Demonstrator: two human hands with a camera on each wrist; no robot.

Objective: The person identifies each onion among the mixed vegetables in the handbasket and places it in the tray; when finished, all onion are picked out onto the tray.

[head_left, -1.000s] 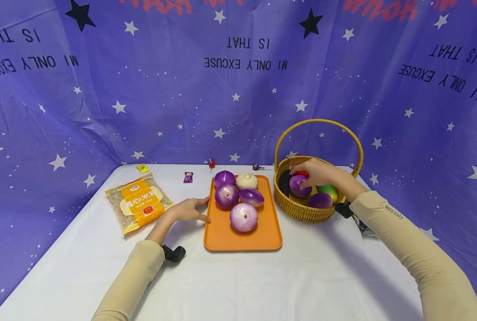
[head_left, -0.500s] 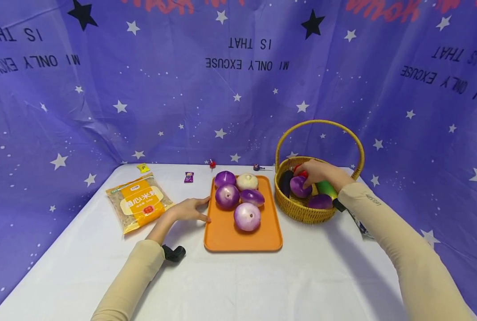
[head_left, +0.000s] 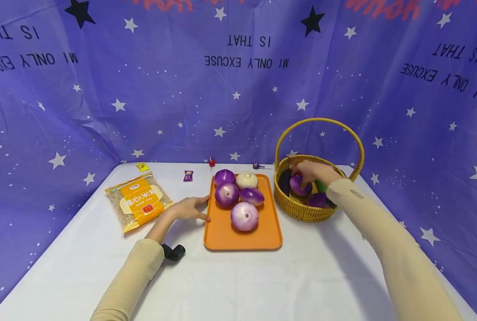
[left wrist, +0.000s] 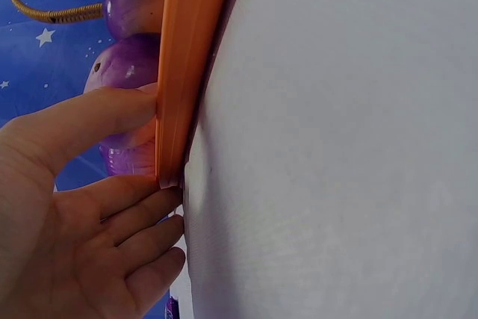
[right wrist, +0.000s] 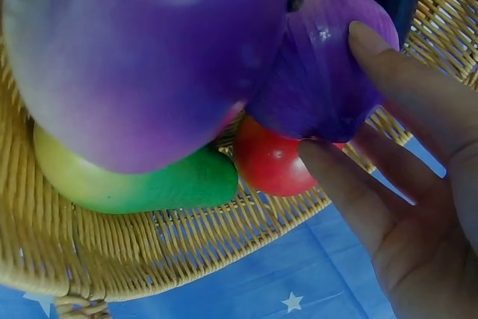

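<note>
My right hand reaches into the wicker basket, its thumb and fingers round a purple onion. Beside that onion lie a dark eggplant, a large glossy purple vegetable, a green-and-yellow mango-like piece and a red round piece. My left hand touches the left edge of the orange tray, thumb and fingers spread along the rim. On the tray sit a pale-purple onion, a white onion and several other purple vegetables.
Left of the tray lies a yellow-and-clear food bag. Small candies, one purple and one yellow, lie farther back, with a red lollipop and a dark lollipop. The basket's tall handle arches above my right hand.
My right forearm has swung inward while the hand stays at the onion in the basket. The pale-purple onion on the tray has rocked slightly right and back. My left hand keeps its place.
</note>
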